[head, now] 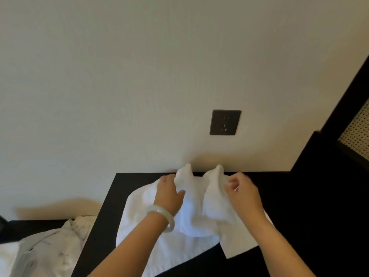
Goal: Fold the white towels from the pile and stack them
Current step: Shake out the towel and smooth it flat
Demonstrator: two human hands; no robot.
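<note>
Your left grip (169, 193) and right grip (242, 193) each pinched raised corner of white towel (191, 216), mid-frame on black bench (299, 216); crumpled pile (54, 246) sat lower left.

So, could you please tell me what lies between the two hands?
In the head view, only the white towel lies between the left hand and the right hand; each holds up a peak of it.

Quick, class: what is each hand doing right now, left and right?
Left hand: grips a raised fold of the white towel.
Right hand: pinches the other raised fold of the same towel.
</note>
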